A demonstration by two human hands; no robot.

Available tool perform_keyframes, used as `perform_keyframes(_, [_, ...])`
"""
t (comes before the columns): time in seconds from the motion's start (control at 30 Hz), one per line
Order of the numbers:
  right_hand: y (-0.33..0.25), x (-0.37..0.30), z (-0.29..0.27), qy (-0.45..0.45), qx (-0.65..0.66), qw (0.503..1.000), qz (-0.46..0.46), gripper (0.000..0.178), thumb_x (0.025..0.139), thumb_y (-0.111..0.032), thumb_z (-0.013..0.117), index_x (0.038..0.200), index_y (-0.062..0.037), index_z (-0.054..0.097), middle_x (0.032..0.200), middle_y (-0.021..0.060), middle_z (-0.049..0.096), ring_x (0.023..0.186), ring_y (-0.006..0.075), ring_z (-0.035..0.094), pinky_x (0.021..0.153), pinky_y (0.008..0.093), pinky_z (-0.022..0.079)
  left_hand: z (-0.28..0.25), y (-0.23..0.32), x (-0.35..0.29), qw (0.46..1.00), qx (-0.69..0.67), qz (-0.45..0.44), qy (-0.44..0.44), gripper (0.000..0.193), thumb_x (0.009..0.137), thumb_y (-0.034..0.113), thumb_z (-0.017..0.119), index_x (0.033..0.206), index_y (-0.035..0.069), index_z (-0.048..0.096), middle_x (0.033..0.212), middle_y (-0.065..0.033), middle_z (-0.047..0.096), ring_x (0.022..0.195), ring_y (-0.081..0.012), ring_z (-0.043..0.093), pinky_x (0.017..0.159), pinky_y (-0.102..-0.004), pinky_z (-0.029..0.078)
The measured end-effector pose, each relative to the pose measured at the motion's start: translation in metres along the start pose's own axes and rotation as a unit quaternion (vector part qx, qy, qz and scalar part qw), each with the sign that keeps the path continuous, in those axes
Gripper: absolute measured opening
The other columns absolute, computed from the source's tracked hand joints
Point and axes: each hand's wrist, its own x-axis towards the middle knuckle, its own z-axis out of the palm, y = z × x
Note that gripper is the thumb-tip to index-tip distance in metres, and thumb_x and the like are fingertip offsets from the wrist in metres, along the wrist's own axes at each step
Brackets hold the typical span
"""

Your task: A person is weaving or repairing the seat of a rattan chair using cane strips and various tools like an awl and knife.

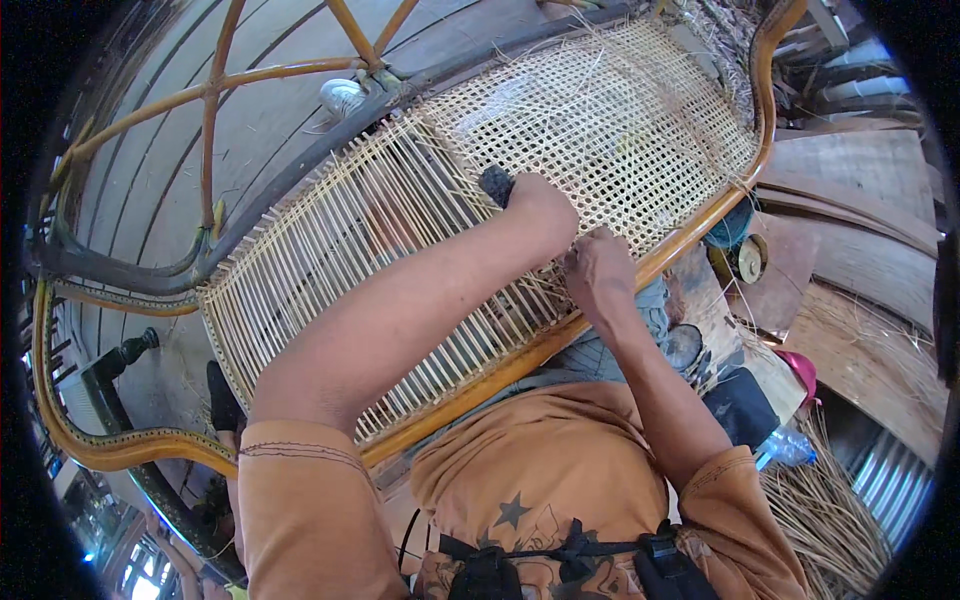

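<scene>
Across my lap lies a long rattan seat frame, its glossy brown rail (480,388) running along the near side. On the right, the cane webbing (650,130) is woven into an open lattice; toward the left, parallel cane strands (300,290) stretch from rail to rail. My left hand (543,212) is closed over the border between the two. From its far side sticks out a black, rough, handle-like thing (496,186); the rest is hidden. Beside it, my right hand (603,268) pinches at the weave near the rail. Whatever is between those fingertips is too small to make out.
Curved rattan poles (210,120) rise at the far left above the plank floor (270,110). Loose cane strips (815,500) lie at lower right, near a plastic bottle (790,446) and a pink thing (797,372). Wooden boards (860,260) lie further right.
</scene>
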Motion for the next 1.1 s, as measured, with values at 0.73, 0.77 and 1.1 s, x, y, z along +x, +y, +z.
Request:
perform_keyframes(0.73, [0.000,0.023,-0.013,-0.060,0.306,0.947,-0.070,0.013,0.084,-0.014,0.061,0.088,-0.0015,0.063,0.072,0.0075,0.057,0.063,0.0179,0.052,0.061,0.0300,0.044,-0.032,-0.035,-0.060,0.993,-0.026,-0.102,0.049,0.020,0.076,0.016,0.058,0.090,0.011,0.072,0.091,-0.0074,0.069,0.085,-0.0235,0.067,0.071,-0.0362,0.052])
perform_keyframes(0.77, [-0.002,0.022,-0.013,-0.074,0.361,0.927,-0.063,0.014,0.086,-0.015,0.060,0.089,-0.0013,0.064,0.070,0.0040,0.056,0.063,0.0134,0.049,0.060,0.0273,0.043,-0.033,-0.034,-0.058,0.994,-0.025,-0.100,0.045,0.020,0.075,0.015,0.058,0.089,0.011,0.072,0.091,-0.0081,0.069,0.084,-0.0236,0.067,0.071,-0.0360,0.052])
perform_keyframes(1.1, [-0.003,0.024,-0.014,-0.105,0.403,0.907,-0.064,0.013,0.085,-0.014,0.060,0.087,-0.0021,0.061,0.069,-0.0026,0.053,0.064,0.0058,0.045,0.058,0.0224,0.039,-0.031,-0.039,-0.066,0.994,-0.076,-0.075,-0.004,0.024,0.073,0.021,0.061,0.092,0.009,0.070,0.091,-0.0093,0.068,0.086,-0.0254,0.066,0.073,-0.0373,0.052])
